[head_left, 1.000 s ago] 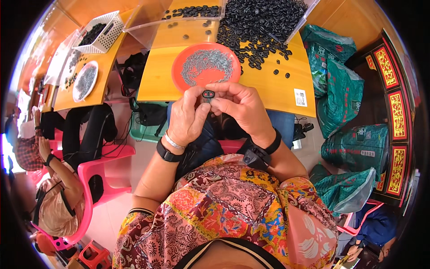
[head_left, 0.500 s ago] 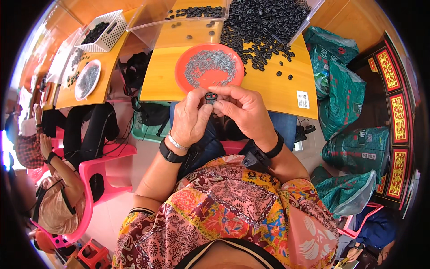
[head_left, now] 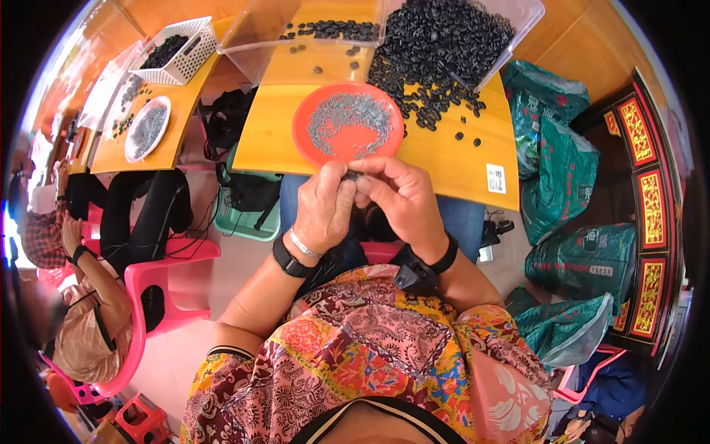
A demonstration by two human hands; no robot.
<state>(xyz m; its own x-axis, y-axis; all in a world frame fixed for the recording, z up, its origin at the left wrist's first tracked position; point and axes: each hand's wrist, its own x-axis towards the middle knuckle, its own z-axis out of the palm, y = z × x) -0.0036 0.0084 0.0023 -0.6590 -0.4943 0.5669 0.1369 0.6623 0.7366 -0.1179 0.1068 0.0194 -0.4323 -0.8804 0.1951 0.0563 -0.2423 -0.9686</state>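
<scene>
Just in front of the table edge, my left hand point(head_left: 325, 203) and my right hand point(head_left: 403, 200) meet, fingertips pinched together on a small black oval piece point(head_left: 353, 176). My fingers cover most of it, so its face cannot be made out now. Right beyond my fingertips, a round red plate point(head_left: 347, 138) lies on the yellow table, holding many small grey metal pins point(head_left: 325, 118) spread in a ring. Farther back is a big heap of black oval pieces point(head_left: 436, 44), partly inside a clear plastic bin point(head_left: 510, 52), with loose ones scattered to the right of the plate.
A second table at left bears a white basket point(head_left: 196, 55) of black pieces and a white plate point(head_left: 133, 152) of grey pins. Green woven sacks point(head_left: 558, 163) line the right side. A pink chair point(head_left: 137, 296) and a seated person point(head_left: 96, 325) are at left.
My fingers have closed over the black piece, whose face with two red-looking spots showed before. Both hands sit slightly lower in the picture, as do the plate and table.
</scene>
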